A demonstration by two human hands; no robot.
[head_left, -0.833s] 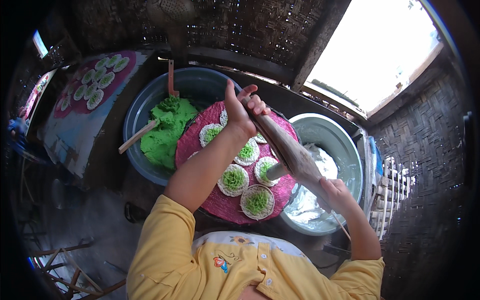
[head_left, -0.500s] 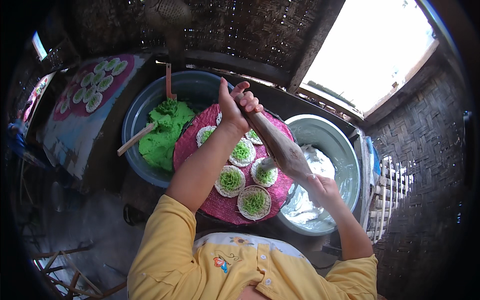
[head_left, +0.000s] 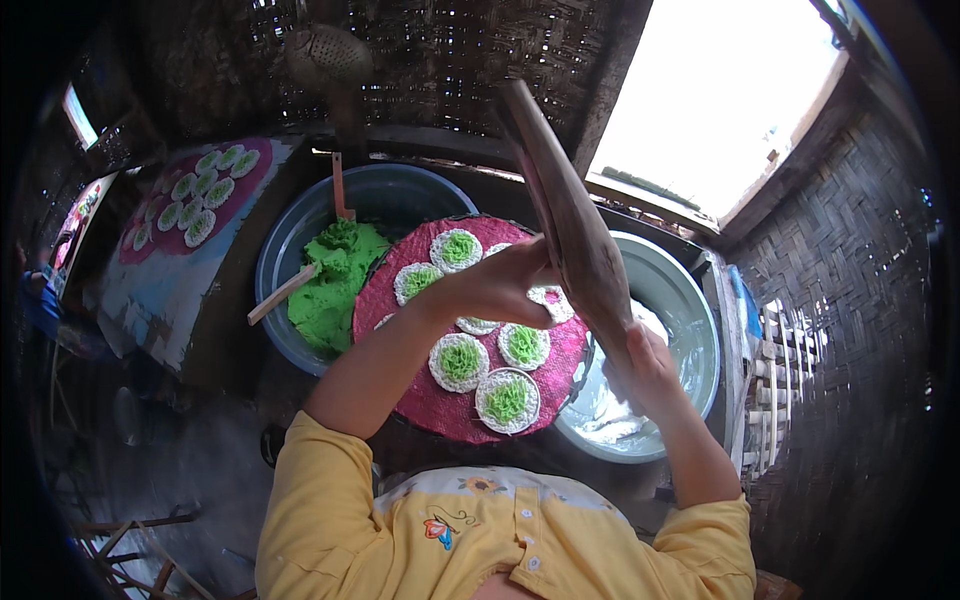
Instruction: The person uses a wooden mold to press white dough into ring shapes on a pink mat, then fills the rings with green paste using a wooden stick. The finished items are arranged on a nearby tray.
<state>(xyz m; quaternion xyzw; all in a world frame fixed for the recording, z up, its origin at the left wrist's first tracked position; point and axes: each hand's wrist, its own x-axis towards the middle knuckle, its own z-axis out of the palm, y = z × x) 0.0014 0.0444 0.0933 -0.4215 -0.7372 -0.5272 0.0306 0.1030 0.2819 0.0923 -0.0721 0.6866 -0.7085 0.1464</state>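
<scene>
My right hand (head_left: 652,366) is closed around the lower end of a long, worn wooden press (head_left: 585,235), which is tilted with its far end raised toward the wall. My left hand (head_left: 515,285) is beside the press's middle. Its thumb stands apart from the fingers, whose tips are hidden behind the wood. Underneath lies a round pink tray (head_left: 440,408) with several white lacy rounds topped with green strands, such as the near round (head_left: 507,400). A white ring (head_left: 553,301) with a pink middle shows between my left hand and the press.
At left, a blue-grey basin (head_left: 268,262) holds green dough (head_left: 335,285) and a wooden stick (head_left: 283,293). The pale green basin (head_left: 705,340) on the right contains white dough (head_left: 610,425). Farther left, another pink tray (head_left: 245,190) bears several rounds. Woven walls and a bright window (head_left: 715,100) surround the place.
My left hand has left the press's far end and come down beside its middle. The press has swung up more steeply, with my right hand still on its lower end.
</scene>
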